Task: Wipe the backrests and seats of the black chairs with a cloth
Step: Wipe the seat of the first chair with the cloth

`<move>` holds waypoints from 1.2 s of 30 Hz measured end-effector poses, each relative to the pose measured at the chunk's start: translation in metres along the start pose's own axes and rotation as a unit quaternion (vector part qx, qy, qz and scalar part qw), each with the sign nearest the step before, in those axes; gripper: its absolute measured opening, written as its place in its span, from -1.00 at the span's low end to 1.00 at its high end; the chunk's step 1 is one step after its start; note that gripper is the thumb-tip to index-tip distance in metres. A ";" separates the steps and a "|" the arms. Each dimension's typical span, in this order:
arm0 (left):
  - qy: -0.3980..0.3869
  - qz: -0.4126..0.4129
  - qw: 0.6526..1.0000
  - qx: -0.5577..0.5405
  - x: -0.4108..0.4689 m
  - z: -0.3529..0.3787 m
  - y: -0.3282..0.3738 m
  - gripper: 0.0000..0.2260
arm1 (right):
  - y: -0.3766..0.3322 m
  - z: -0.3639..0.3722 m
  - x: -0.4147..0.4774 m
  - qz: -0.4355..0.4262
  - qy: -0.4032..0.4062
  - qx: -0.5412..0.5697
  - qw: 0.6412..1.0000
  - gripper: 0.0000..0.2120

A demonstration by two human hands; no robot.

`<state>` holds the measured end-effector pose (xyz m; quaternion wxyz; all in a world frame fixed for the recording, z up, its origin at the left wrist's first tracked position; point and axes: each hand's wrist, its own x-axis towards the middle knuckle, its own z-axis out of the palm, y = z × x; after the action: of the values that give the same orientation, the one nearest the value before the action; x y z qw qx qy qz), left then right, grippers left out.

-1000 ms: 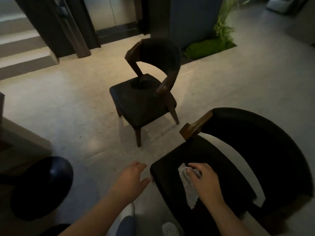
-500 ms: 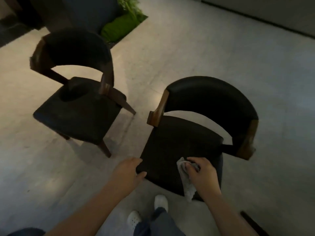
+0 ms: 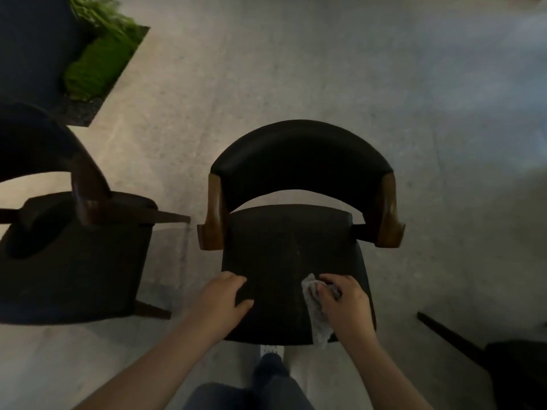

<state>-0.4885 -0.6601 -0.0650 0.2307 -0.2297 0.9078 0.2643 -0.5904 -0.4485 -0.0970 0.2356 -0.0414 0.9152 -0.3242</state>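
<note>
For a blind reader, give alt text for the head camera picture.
A right hand holds a grey cloth on the front of a black chair seat; the left hand rests on its front left corner. A second black chair stands at left.

Crumpled grey cloth (image 3: 316, 315) on black seat (image 3: 284, 261)

Floor (image 3: 266, 69): pale speckled concrete, dimly lit. Green moss bed (image 3: 97, 63) set into it upper left, beside a dark pillar (image 3: 32, 39).

Bare forearms (image 3: 165, 359) run back from the fingers (image 3: 233, 279); below the fingers, dark blue trousers (image 3: 266, 392) and one white shoe (image 3: 272, 348)
</note>
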 end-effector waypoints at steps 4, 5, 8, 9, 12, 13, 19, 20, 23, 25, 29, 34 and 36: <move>-0.021 0.020 0.999 0.020 0.030 -0.001 0.009 -0.54 | 0.004 -0.002 0.016 0.035 0.011 0.011 0.999 -0.72; -0.031 0.028 0.999 0.027 0.039 0.000 0.011 -0.54 | 0.006 -0.002 0.019 0.043 0.015 0.013 0.999 -0.72; -0.051 0.044 0.996 0.054 0.063 0.004 0.015 -0.54 | 0.013 0.001 0.024 0.068 0.030 0.022 0.997 -0.71; -0.058 0.049 0.995 0.062 0.071 0.007 0.016 -0.53 | 0.016 0.003 0.025 0.081 0.037 0.029 0.996 -0.71; -0.081 0.065 0.991 0.085 0.097 0.013 0.015 -0.53 | 0.018 0.013 0.034 0.116 0.046 0.048 0.991 -0.65; -0.086 0.069 0.990 0.091 0.106 0.015 0.014 -0.53 | 0.017 0.016 0.037 0.128 0.046 0.053 0.989 -0.62; -0.102 0.112 0.979 0.135 0.161 0.023 0.002 -0.55 | 0.016 0.048 0.057 0.179 0.098 0.068 0.977 -0.48; -0.102 0.118 0.978 0.138 0.171 0.024 -0.001 -0.55 | 0.017 0.055 0.062 0.195 0.106 0.075 0.972 -0.44; -0.107 0.133 0.975 0.139 0.199 0.032 -0.011 -0.53 | 0.024 0.077 0.081 0.244 0.112 0.123 0.955 -0.47; -0.110 0.136 0.976 0.132 0.215 0.041 -0.019 -0.52 | 0.032 0.090 0.091 0.247 0.104 0.150 0.952 -0.59; -0.109 0.132 0.976 0.135 0.247 0.067 -0.031 -0.50 | 0.052 0.111 0.116 0.210 0.115 0.130 0.962 -0.70; -0.074 0.121 0.981 0.135 0.292 0.102 -0.033 -0.49 | 0.078 0.120 0.157 0.158 0.142 0.113 0.971 -0.57; -0.063 0.118 0.981 0.139 0.307 0.114 -0.032 -0.46 | 0.089 0.120 0.174 0.139 0.145 0.115 0.973 -0.50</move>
<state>-0.6790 -0.7082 -0.3292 0.2845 -0.0698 0.9400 0.1750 -0.6831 -0.4870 -0.3036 0.1462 0.1614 0.8929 -0.3940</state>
